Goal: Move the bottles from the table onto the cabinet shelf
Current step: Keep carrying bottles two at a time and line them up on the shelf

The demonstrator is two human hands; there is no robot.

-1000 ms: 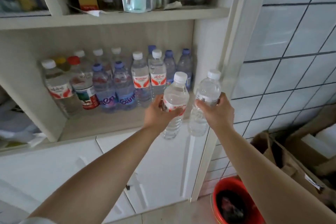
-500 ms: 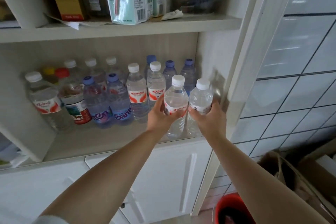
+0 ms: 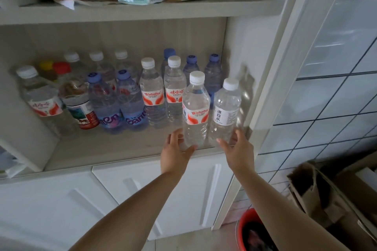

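**Two bottles standing at the shelf edge**

Both hands look relaxed and spread: left hand (image 3: 175,150) touches the base of the red-label bottle (image 3: 195,110), right hand (image 3: 238,149) the white-label bottle (image 3: 225,111). Both stand upright on the cabinet shelf (image 3: 106,149); more bottles (image 3: 130,100) crowd behind and left.

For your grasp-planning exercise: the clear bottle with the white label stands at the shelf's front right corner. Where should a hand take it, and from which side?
Grip the white-label bottle round its labelled middle, coming from the open front. It stands upright, the cabinet side wall flanks its right, and the red-label bottle crowds its left.
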